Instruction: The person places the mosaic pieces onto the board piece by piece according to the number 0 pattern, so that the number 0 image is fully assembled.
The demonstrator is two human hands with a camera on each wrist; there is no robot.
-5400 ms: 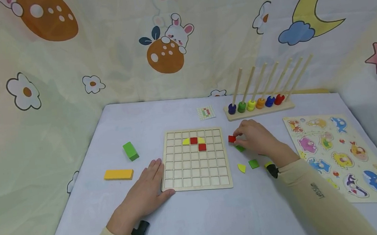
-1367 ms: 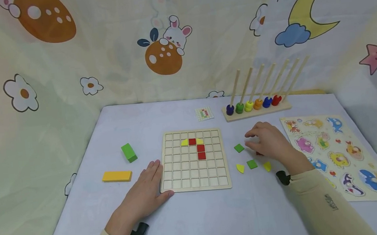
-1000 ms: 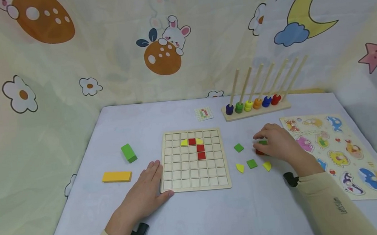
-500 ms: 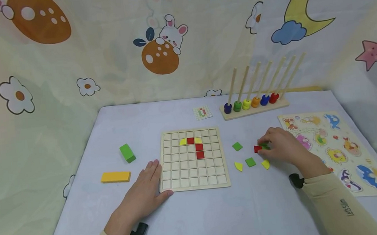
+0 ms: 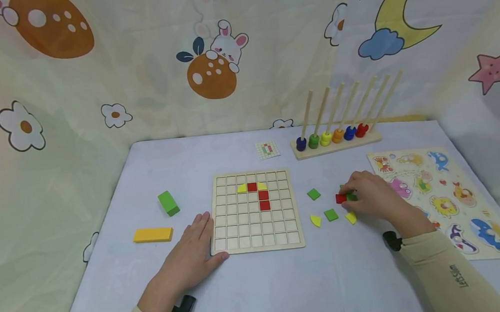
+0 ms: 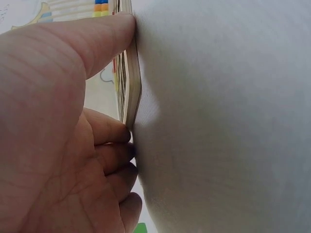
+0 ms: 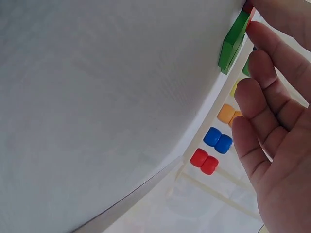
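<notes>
My left hand [image 5: 191, 262] lies flat at the lower left corner of a wooden grid board [image 5: 239, 232], fingers and thumb touching its edge; the left wrist view shows the thumb [image 6: 109, 36] on the rim. On the board are red square tiles [image 5: 265, 205] and two yellow quarter-round tiles [image 5: 241, 188]. Right of the board, my right hand [image 5: 373, 197] pinches a red square tile [image 5: 340, 198] between thumb and forefinger. Green tiles [image 5: 351, 197] lie directly under and beside these fingers, partly hidden; in the right wrist view a green tile [image 7: 234, 41] shows by the fingertips.
Loose green tiles [image 5: 314, 194] and yellow quarter-round tiles [image 5: 315, 220] lie between board and right hand. A small pattern card [image 5: 267, 149] and a bead-peg stand [image 5: 339, 147] are behind. A picture puzzle board [image 5: 451, 202] lies right; a green block [image 5: 168, 203] and yellow block [image 5: 152, 235] left.
A third red tile now sits on the board, below the other two. My right hand has moved right and toward me from beside the board to the tile cluster. My left hand stays put.
</notes>
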